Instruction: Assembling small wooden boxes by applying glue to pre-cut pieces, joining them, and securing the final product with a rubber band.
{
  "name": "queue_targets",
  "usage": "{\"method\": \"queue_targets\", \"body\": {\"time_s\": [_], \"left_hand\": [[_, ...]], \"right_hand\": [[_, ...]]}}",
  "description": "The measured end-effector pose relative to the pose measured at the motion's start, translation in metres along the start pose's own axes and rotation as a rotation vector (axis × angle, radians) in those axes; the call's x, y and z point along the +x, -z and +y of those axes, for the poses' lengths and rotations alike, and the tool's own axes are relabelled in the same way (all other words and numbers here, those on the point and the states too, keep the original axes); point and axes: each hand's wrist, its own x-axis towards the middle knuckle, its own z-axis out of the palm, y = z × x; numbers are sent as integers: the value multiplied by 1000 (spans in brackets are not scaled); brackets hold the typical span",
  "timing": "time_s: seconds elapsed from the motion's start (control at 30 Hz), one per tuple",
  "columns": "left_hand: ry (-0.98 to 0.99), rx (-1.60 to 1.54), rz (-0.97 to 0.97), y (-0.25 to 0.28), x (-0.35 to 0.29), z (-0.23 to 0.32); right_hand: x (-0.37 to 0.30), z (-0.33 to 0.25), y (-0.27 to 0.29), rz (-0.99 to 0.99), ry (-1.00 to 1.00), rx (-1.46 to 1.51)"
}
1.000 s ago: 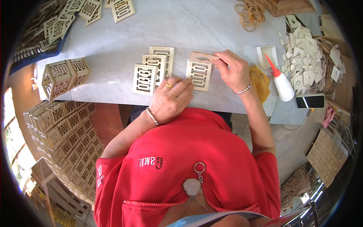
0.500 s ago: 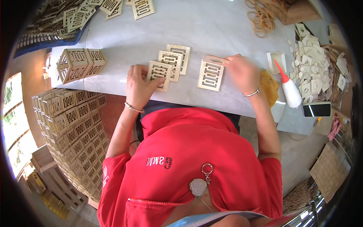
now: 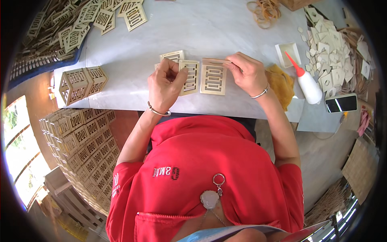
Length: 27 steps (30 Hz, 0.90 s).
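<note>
Two pale wooden panels with cut-out slots stand close together on the grey table. My left hand [image 3: 165,82] is closed, pinching the left slotted panel [image 3: 192,78] by its upper left edge. On the right, a second panel [image 3: 213,80] has a wooden piece [image 3: 211,61] seen nearly edge-on along its top. My right hand [image 3: 248,74] pinches this assembly at its upper right corner. Behind my left hand lies a further panel [image 3: 172,55], partly hidden by the fingers.
Lantern-like slotted frames [image 3: 83,84] stand at the table's left, with a large stack [image 3: 86,141] below. Loose panels fill a blue-edged tray [image 3: 70,58]. At right are a mustard cloth [image 3: 281,84], red-tipped white bottle [image 3: 309,86], small white box [image 3: 288,54], phone [image 3: 341,103] and wooden offcuts [image 3: 332,56].
My left hand has moved right, bringing a panel off the overlapping ones and up beside the right-hand panel. My right hand has shifted slightly left, still at the panel's corner.
</note>
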Motion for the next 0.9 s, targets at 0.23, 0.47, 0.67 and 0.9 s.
{"method": "queue_targets", "body": {"time_s": [0.23,0.47,0.67,0.9], "left_hand": [[-12,41,-61,-10,4,1],[13,62,-134,-18,1,18],[34,128,-176,-16,1,19],[-4,145,-146,-26,0,17]], "right_hand": [[-2,1,-1,29,-1,-4],[-4,0,-4,65,13,17],[-7,3,-8,105,17,36],[-7,3,-8,108,93,52]]}}
